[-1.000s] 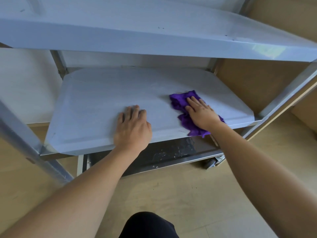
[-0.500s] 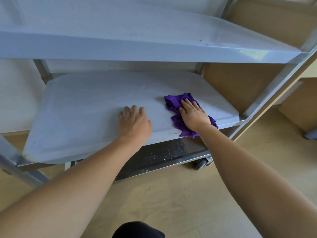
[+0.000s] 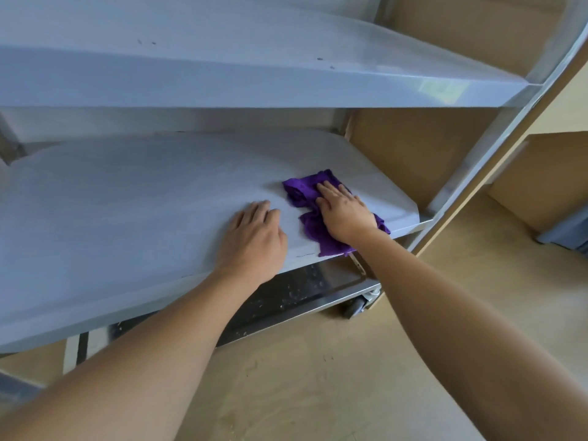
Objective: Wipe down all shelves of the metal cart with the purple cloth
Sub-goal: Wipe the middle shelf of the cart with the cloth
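Grip, right hand (image 3: 345, 214): palm down, fingers straight and close together, pressing flat on the purple cloth (image 3: 302, 190). Nothing is pinched or wrapped.

The cloth is bunched and lies on the middle shelf (image 3: 127, 202) of the metal cart (image 3: 458, 186). It shows beyond the fingertips, on the thumb side, and under the wrist. There one corner reaches the shelf's near edge.

Second hand, left hand (image 3: 254, 240): just beside the right hand on its thumb side, with a narrow strip of bare metal between it and the cloth. It rests palm down on the shelf, fingers slightly bent, holding nothing.

Surface: the middle shelf is matt grey-blue sheet metal with faint brushed streaks, running wide past the left hand. A thin dark line marks the near edge between the two wrists.

Above both hands is the top shelf (image 3: 222, 58), same finish, with a few dark specks (image 3: 324, 63). Below the wrists is the bottom shelf (image 3: 296, 291), darker and shinier, spotted with pale flecks or droplets; cannot tell which. A caster (image 3: 356, 307) sits under its corner, below the right forearm.

Room: outward of the right hand a slanted corner post (image 3: 496, 128) rises, with brown board panels (image 3: 413, 148) behind it. Further out are a brown box-like form (image 3: 547, 179) and a blue-grey object (image 3: 569, 230) at the frame edge, identity unclear. The floor (image 3: 318, 377) under the forearms is pale tan and smooth, with faint scuffs.
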Available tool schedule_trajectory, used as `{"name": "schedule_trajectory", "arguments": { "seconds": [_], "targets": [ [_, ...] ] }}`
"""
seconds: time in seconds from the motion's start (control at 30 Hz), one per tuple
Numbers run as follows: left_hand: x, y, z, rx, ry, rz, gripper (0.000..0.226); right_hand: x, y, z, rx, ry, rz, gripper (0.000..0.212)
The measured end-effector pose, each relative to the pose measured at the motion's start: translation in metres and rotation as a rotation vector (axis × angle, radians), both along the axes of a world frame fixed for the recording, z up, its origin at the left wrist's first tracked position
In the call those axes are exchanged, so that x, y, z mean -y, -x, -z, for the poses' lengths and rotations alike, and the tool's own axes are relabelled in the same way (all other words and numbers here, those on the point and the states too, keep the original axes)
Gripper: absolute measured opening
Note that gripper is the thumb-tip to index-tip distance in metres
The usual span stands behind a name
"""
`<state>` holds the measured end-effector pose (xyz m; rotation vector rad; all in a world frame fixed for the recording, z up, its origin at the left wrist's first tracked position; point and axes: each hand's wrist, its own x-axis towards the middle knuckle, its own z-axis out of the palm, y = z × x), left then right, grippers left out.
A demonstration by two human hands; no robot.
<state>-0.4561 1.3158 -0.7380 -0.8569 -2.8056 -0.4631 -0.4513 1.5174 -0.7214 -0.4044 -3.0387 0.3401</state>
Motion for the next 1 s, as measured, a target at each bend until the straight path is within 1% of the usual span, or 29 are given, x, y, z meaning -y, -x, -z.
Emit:
{"name": "schedule_trajectory", "arguments": {
  "seconds": [0.07, 0.13, 0.17, 0.27, 0.37, 0.47, 0.6, 0.7, 0.87, 1.0],
  "targets": [
    [-0.001, 0.0, 0.0, -0.011, -0.006, -0.012, 0.051, -0.026, 0.001, -0.003, 0.022, 0.004, 0.086, 0.051],
    [-0.003, -0.001, -0.001, -0.031, -0.012, -0.018, 0.066, -0.046, 0.001, -0.003, 0.041, -0.008, 0.166, 0.051],
    [-0.004, -0.002, -0.001, -0.036, -0.003, -0.022, 0.068, -0.049, 0.002, -0.002, 0.045, -0.016, 0.192, 0.051],
    [-0.007, -0.003, 0.0, -0.023, 0.032, -0.031, 0.06, -0.034, 0.007, -0.001, 0.045, -0.027, 0.198, 0.052],
    [-0.008, -0.002, -0.002, -0.008, 0.024, -0.042, 0.058, 0.004, 0.012, 0.0, 0.026, -0.05, 0.067, 0.053],
    [-0.007, -0.001, 0.001, 0.014, 0.032, -0.043, 0.046, 0.032, 0.012, 0.006, 0.001, -0.038, -0.028, 0.052],
    [-0.006, 0.0, 0.002, 0.021, 0.02, -0.029, 0.044, 0.017, 0.011, 0.002, 0.012, -0.009, -0.03, 0.051],
    [-0.004, 0.0, 0.002, 0.037, -0.001, -0.031, 0.045, -0.008, 0.011, -0.002, 0.012, 0.005, 0.017, 0.05],
    [-0.004, 0.0, 0.001, 0.05, -0.009, -0.02, 0.045, -0.061, 0.001, -0.008, 0.039, 0.0, 0.18, 0.049],
    [-0.004, 0.0, 0.0, 0.046, 0.001, -0.034, 0.045, -0.086, -0.002, -0.006, 0.056, -0.006, 0.227, 0.05]
  ]
}}
